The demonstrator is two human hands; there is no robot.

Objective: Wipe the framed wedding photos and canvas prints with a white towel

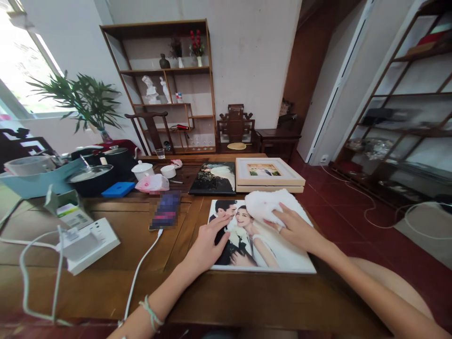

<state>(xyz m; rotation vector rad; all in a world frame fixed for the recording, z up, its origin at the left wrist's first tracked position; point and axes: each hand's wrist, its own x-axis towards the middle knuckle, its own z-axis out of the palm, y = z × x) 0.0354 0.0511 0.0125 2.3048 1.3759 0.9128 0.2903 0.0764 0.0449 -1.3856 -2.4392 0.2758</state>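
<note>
- Resting, fingers spread, on the photo panel [259, 245] left of the grip, the left hand [209, 244] might let it slide if pressing lightly.
- Clasped in the right hand [290, 225], a white cloth [263, 205] covers the panel's upper part; any trapped grit could scratch.
- Beyond the grip, a wide stroke could knock the framed picture [264, 170]; whether cloth touches it is unclear.

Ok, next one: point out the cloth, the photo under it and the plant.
Cloth [262, 205]: head view, on its bunched white top.
Photo [260, 245]: head view, on its printed face, a little below the middle.
Plant [82, 96]: head view, on its green leaves.
</note>
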